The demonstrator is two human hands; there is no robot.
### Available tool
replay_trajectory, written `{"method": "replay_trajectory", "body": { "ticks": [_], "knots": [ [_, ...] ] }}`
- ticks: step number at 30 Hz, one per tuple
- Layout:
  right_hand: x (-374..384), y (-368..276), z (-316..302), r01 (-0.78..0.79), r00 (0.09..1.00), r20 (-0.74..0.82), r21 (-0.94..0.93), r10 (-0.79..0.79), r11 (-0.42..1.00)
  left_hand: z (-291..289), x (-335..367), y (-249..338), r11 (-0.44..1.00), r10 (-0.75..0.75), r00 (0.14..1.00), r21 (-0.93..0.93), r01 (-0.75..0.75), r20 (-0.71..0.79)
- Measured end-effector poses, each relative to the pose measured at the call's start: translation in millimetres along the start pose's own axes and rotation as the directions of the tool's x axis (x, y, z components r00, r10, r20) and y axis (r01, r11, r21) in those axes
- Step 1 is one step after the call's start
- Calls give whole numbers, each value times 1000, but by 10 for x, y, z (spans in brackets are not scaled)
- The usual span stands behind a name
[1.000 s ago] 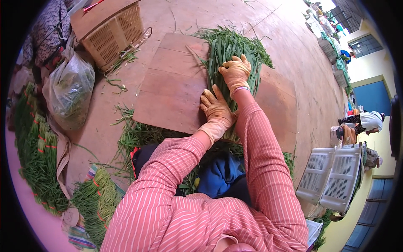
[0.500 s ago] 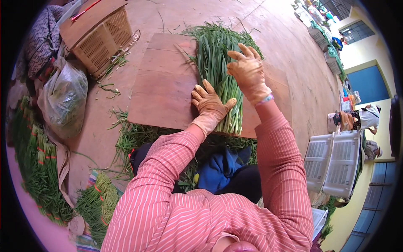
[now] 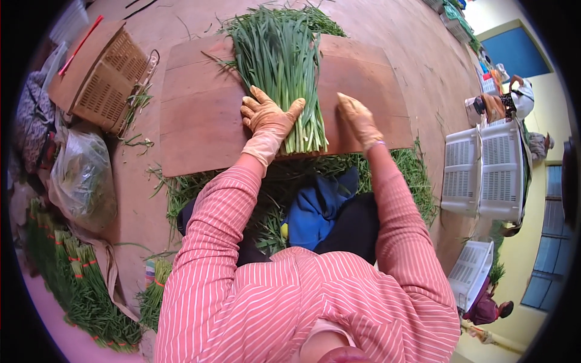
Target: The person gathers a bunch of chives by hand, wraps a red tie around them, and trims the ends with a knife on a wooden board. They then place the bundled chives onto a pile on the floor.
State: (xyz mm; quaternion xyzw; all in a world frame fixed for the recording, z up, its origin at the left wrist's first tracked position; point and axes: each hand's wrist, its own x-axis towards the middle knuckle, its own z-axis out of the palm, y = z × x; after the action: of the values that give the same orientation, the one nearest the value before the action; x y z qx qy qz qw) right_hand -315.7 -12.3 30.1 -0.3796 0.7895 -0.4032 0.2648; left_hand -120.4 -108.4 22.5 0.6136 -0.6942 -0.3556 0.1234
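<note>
A thick pile of garlic chives (image 3: 275, 57) lies lengthwise on a reddish-brown wooden board (image 3: 196, 109), with dark leaves at the far side and pale stem ends near me. My left hand (image 3: 268, 120), in a stained rubber glove, rests on the left side of the stems with its fingers spread. My right hand (image 3: 360, 120), gloved alike, is to the right of the stems, apart from them. Its fingers stretch out close together over the board, and I see nothing in them.
Loose green leaves (image 3: 399, 184) lie under the board's near edge. At left are a brown plastic crate (image 3: 109, 81), a clear plastic bag (image 3: 85, 175) and bundles of greens tied with orange bands (image 3: 75, 260). White crates (image 3: 478, 175) and other people stand at right.
My right hand has come down from above the leaves to the right of the stem ends, fingers drawn together. My left hand stays spread on the stems. The view has shifted.
</note>
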Motion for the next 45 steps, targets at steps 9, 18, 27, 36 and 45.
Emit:
{"method": "replay_trajectory", "body": {
  "ticks": [9, 18, 27, 36, 45],
  "knots": [
    [17, -368, 1090, 286, 958, -64, 89, -281, 954, 11, 50, -277, 971, 96, 989, -207, -118, -115],
    [-47, -395, 862, 131, 991, -29, -95, -134, 987, -65, 19, -215, 984, 55, 996, -164, -65, -64],
    [-892, -825, 360, 396, 912, 218, -247, -348, 884, -81, 45, -190, 991, 34, 997, -130, -42, -63],
    [-930, -715, 541, 295, 950, 225, -405, -218, 866, -43, 37, -205, 995, 25, 997, -97, -32, -78],
    [-844, -643, 553, 135, 948, 312, -220, -62, 966, -20, 35, -183, 996, 48, 994, -69, -55, -96]
  ]
}}
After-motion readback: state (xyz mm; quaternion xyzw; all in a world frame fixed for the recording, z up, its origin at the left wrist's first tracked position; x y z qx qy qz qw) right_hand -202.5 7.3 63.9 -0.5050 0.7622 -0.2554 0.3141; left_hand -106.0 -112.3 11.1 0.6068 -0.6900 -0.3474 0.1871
